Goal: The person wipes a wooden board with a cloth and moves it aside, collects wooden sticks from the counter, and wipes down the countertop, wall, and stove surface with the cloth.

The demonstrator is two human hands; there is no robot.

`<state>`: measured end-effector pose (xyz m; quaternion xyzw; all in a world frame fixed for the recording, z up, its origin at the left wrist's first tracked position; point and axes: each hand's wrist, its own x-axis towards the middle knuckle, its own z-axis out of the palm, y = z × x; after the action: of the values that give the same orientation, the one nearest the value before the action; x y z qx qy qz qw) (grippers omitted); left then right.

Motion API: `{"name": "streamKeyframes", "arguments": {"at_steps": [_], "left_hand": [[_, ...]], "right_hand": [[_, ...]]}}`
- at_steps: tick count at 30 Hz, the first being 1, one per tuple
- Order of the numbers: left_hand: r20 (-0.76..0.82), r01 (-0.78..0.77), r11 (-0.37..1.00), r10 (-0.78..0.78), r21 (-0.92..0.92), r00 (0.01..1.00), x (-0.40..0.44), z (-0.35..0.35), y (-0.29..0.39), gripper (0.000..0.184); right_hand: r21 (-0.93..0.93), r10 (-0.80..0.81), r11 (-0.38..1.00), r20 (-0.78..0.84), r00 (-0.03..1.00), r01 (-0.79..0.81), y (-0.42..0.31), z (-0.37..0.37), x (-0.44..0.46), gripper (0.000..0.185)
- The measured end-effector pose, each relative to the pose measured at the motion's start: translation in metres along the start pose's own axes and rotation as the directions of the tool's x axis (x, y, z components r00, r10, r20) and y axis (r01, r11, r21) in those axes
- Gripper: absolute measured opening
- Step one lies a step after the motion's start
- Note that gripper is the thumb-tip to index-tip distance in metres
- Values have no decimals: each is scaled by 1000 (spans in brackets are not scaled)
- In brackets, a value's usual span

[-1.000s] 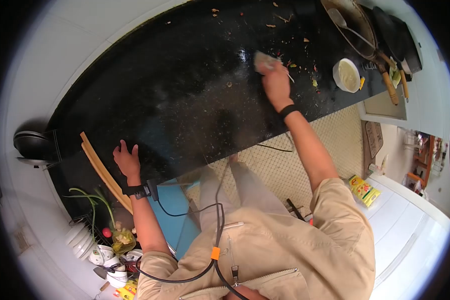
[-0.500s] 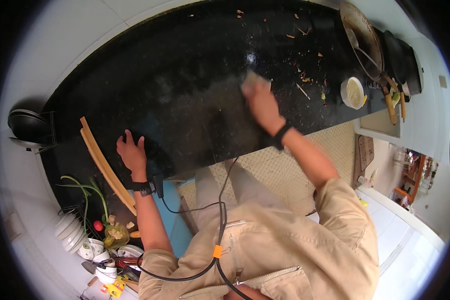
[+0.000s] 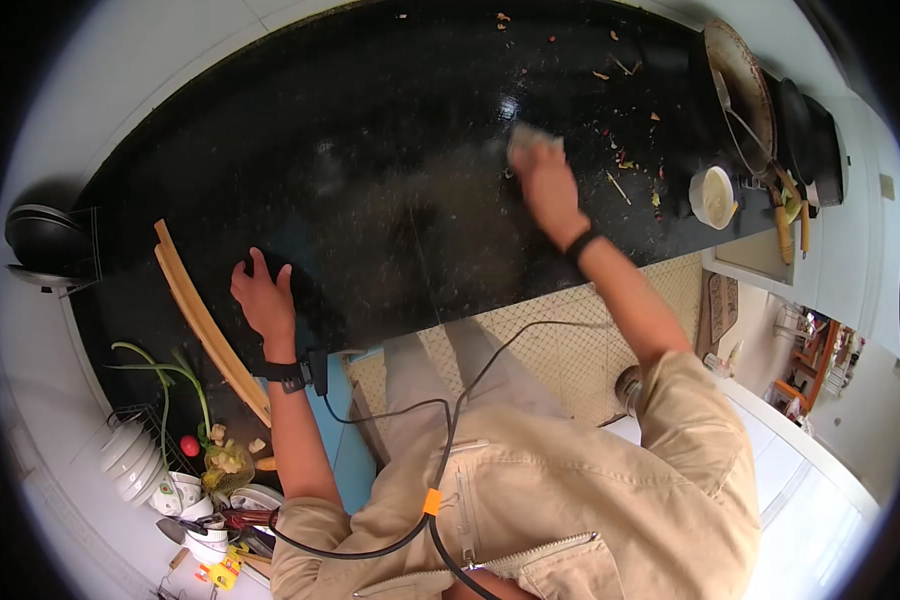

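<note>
Your right hand [image 3: 552, 193] grips what seems a cloth [image 3: 524, 140], scraps [image 3: 625, 163] lying to its right, farther from your open left hand [image 3: 265, 302].

Wood strips [image 3: 208, 325]: dark pans [image 3: 45, 240] left of them. Scallions [image 3: 166, 368], tomato [image 3: 189, 445] near their lower end; stacked bowls [image 3: 133, 462] below left. Wok [image 3: 736, 85], white bowl [image 3: 712, 197] well right.

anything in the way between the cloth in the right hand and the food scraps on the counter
Nothing visible: just the black counter between the blurred cloth in the right hand and the scraps. The white bowl stands beyond them, nearer the wok.
</note>
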<state>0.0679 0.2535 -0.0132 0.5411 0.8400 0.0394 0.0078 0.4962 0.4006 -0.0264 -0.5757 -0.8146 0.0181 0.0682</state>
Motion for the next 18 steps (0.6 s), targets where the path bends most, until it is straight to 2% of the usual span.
{"name": "streamKeyframes", "arguments": {"at_steps": [1, 3, 5, 6, 7, 9, 11, 13, 16, 17, 18], "left_hand": [[2, -3, 1000, 3, 7, 1000, -3, 2, -3, 60], [-27, -41, 999, 41, 5, 999, 0, 7, -7, 60], [-29, -23, 1000, 23, -16, 999, 2, 5, -1, 60], [-17, -15, 1000, 14, -16, 1000, -1, 2, -2, 60], [-11, -11, 1000, 11, -13, 1000, -2, 1, -3, 60], [0, 8, 999, -8, -31, 1000, 0, -1, 1, 59], [-19, 5, 1000, -5, -30, 1000, 0, -1, 0, 60], [-47, -2, 1000, 1, -26, 999, 0, 0, -2, 60], [-39, 14, 999, -16, -45, 999, 0, 1, -1, 63], [-61, 23, 999, -26, -44, 998, 0, 1, 0, 63], [-47, 29, 998, -32, -57, 998, 0, 0, 0, 63]], "right_hand": [[-19, -16, 1000, -28, 999, 16, 14, 6, 27, 18], [-23, -8, 1000, 91, 996, 11, 7, 4, 12, 22], [93, 25, 995, -16, 1000, -23, -8, 28, -49, 29], [105, -197, 976, 31, 980, 193, -22, -2, -62, 33], [109, -199, 975, 37, 979, 194, -21, -5, -58, 33], [25, -162, 986, -68, 984, 164, -9, 0, -28, 33], [19, 26, 999, -12, 1000, -26, 3, 7, 36, 28], [83, 27, 996, -118, 993, -17, -5, 5, 81, 24], [109, -133, 982, -168, 977, 152, -81, -4, 117, 23], [169, -164, 964, -239, 957, 207, -123, -13, 122, 22], [260, -259, 891, -381, 887, 372, -162, -4, 136, 20]]}}
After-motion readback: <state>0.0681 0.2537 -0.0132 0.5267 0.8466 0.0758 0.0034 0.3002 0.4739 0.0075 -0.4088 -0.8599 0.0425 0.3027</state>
